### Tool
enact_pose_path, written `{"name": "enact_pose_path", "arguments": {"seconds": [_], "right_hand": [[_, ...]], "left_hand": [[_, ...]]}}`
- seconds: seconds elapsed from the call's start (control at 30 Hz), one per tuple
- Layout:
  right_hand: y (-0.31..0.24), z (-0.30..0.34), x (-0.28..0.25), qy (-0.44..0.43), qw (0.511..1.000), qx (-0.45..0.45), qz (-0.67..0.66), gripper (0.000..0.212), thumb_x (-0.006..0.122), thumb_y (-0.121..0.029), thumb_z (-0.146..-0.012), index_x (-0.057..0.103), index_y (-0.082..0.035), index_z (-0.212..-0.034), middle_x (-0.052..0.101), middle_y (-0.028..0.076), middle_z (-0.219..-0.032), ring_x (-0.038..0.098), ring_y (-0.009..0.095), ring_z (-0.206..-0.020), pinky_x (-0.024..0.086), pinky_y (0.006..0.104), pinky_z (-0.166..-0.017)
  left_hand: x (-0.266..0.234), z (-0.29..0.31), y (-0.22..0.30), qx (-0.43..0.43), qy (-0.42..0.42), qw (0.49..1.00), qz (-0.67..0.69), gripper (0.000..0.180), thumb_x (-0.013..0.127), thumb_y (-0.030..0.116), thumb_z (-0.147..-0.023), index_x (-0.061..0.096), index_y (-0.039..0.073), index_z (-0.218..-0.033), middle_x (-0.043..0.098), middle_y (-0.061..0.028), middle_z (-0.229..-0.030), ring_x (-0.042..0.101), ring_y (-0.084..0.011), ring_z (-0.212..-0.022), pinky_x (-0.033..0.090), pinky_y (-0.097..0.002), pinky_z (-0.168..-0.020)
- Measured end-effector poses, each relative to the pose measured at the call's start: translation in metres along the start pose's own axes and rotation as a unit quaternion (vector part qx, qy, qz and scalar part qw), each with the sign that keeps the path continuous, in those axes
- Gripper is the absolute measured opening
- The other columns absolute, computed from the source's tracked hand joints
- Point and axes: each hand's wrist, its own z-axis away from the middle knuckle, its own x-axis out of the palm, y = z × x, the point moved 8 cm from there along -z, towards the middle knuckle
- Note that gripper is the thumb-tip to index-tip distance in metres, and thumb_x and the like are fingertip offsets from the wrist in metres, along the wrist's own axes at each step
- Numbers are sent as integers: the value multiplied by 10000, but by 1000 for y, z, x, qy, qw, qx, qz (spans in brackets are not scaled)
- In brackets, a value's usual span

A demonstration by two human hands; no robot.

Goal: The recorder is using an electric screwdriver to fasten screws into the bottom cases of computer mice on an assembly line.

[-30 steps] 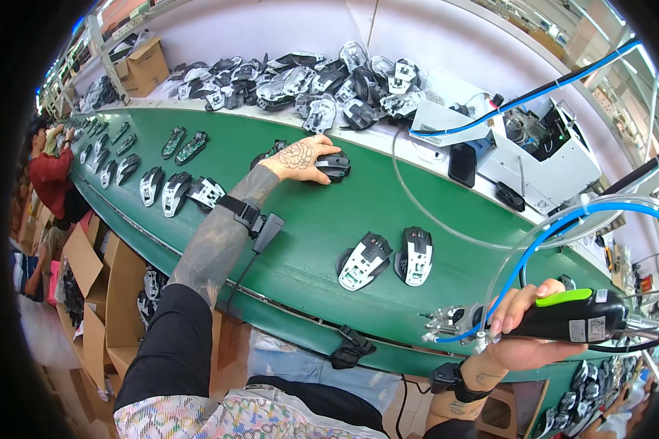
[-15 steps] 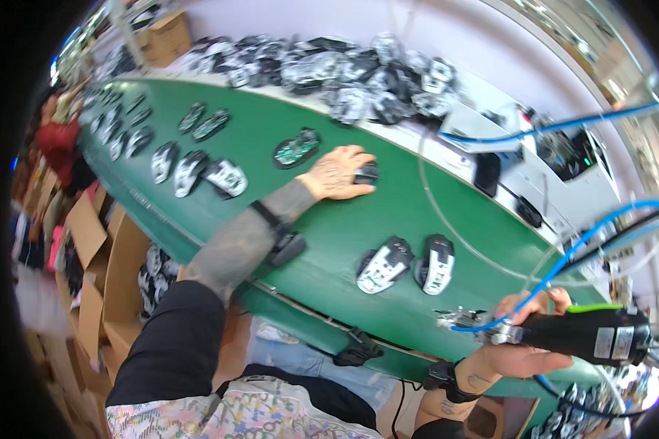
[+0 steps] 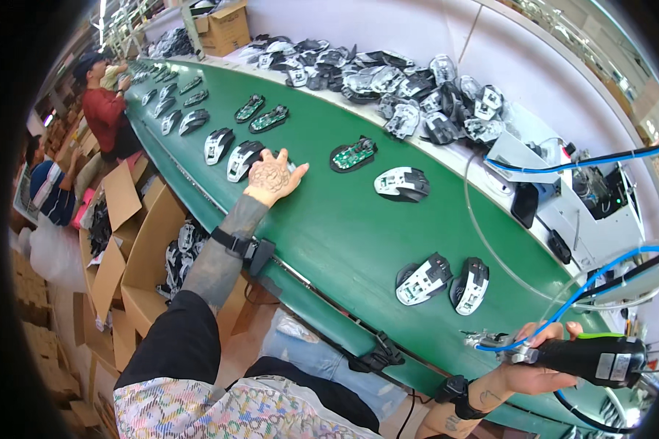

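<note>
- Mouse shell [image 3: 243,159], white and black, lies on the green conveyor belt [image 3: 329,227] at the left hand [image 3: 272,178]; the hand is stretched flat over the belt with fingers spread, its grip open, fingertips at or just beside the shell; whether they touch it I cannot tell
- Right hand [image 3: 538,369] sits low at the near edge of the belt, its grip closed round a black powered screwdriver [image 3: 586,358] with a green band; a blue hose [image 3: 608,274] runs up from the tool; the bit end points left, toward the belt
- Two assembled-looking mouse bodies, one [image 3: 423,279] and the other [image 3: 470,284], lie side by side on the belt near the screwdriver, well apart from the left hand
- One further mouse body [image 3: 403,183] and a bare green circuit board in its base [image 3: 353,154] lie mid-belt, between the two hands and beyond them
- More shells [image 3: 218,145] and boards [image 3: 269,118] follow in a row up the belt to the left; a heap of dark shells [image 3: 410,88] rests on the white table beyond the belt
- Judgement on progress: the shell at the left hand is not yet lifted nor brought to the tool; the screwdriver is idle and clear of any piece; the pair near it may be finished work, though screws are too small to confirm; many units up the belt remain
- Other persons [image 3: 104,110] stand at the far left end; open cardboard boxes [image 3: 143,241] sit below the belt
</note>
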Motion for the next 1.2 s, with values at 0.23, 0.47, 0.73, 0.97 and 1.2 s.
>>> {"name": "enact_pose_path", "arguments": {"seconds": [0.23,0.47,0.73,0.97,1.2], "right_hand": [[12,7,-10,-39,998,15,-40,776,361,-703,-816,385,16,-1105,452,56,-606,403,130,-466,369,242,-445],[11,8,-21,-28,1000,11,-11,762,381,-704,-809,389,2,-1096,455,49,-593,415,120,-465,375,231,-444],[6,8,-7,-67,996,25,-54,768,418,-704,-793,396,1,-1097,458,48,-581,412,127,-473,368,241,-442],[0,8,-17,-37,997,6,-68,709,371,-635,-850,472,29,-1079,555,154,-647,487,238,-474,410,342,-431],[-5,4,-6,-119,980,3,-159,733,386,-647,-837,455,14,-1146,583,177,-759,516,265,-551,415,375,-498]], "left_hand": [[-2,-21,59,212,0,969,129,610,703,292,-696,463,78,-1214,394,-201,-1264,480,-435,-1065,427,-438,-899],[7,-46,156,381,-39,916,123,670,643,353,-744,393,114,-1318,395,-192,-1304,453,-348,-1143,376,-393,-977],[26,-38,155,399,-45,912,79,615,547,441,-837,326,237,-1373,299,-217,-1388,371,-395,-1220,302,-443,-1030],[-41,-11,61,273,212,937,44,743,604,525,-757,396,54,-1293,393,-230,-1282,415,-365,-1164,344,-467,-969],[-15,-47,-73,78,114,986,88,759,693,462,-689,432,-4,-1228,493,-219,-1123,473,-373,-1066,410,-413,-900]]}}
